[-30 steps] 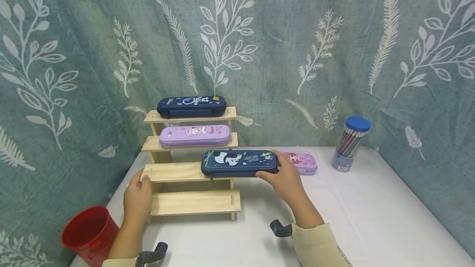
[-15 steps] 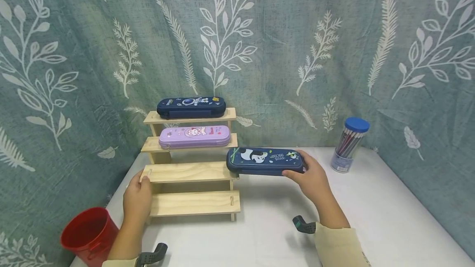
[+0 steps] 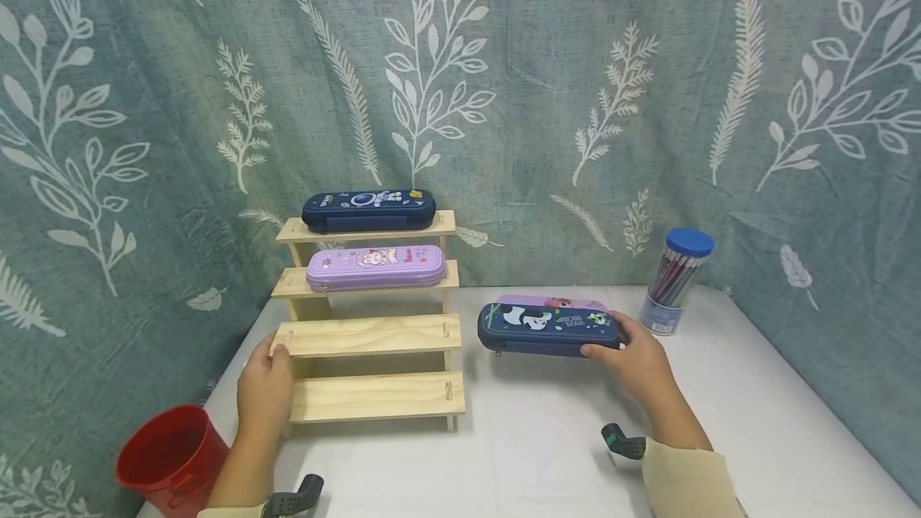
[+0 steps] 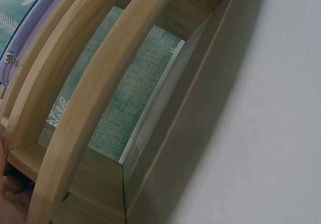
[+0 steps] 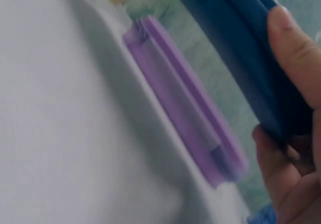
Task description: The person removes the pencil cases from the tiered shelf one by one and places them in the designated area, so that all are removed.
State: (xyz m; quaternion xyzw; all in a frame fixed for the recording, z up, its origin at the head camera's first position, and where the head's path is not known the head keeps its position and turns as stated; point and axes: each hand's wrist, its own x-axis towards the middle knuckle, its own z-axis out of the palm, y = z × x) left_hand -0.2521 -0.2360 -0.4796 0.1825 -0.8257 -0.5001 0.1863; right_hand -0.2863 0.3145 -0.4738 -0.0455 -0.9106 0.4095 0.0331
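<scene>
My right hand (image 3: 640,354) grips the right end of a dark blue pencil case (image 3: 548,330) with a panda on its lid. Thumb in front, fingers behind, it holds the case above the table, as the right wrist view also shows. Behind it, partly covered, a pink-purple pencil case (image 3: 554,301) lies on the table. My left hand (image 3: 265,382) holds the left end of the third step of a wooden tiered rack (image 3: 370,336). Higher on the rack rest a lilac pencil case (image 3: 376,266) and, on top, a navy pencil case (image 3: 368,210) with an astronaut.
A clear tub of pencils (image 3: 674,282) with a blue lid stands at the back right. At the front left is a red bucket (image 3: 173,458). A patterned green curtain (image 3: 532,142) hangs behind the white table (image 3: 532,454).
The right hand has carried the panda pencil case off the rack's third step, rightward and slightly lower, in front of the pink-purple case. The left hand stays on the rack.
</scene>
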